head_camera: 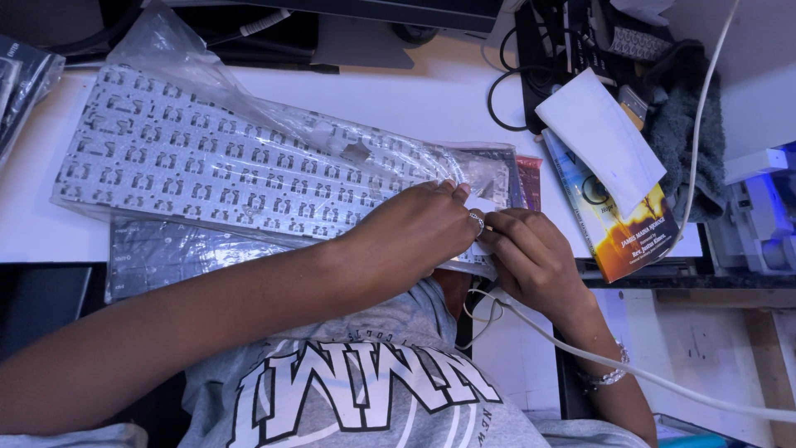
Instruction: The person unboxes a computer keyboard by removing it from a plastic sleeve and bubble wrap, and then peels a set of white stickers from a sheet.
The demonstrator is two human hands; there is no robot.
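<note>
Here, both hands work the bagged keyboard plate (249, 166) at its right end on the worktop (431, 99). Left hand (414, 236) & right hand (535, 257) pinch its edge, fingers curled tight.

A bagged keyboard plate (249, 162) lies on the desk (431, 99), a book (618, 220) right of it, seemingly overlapping another keyboard (166, 253).
</note>
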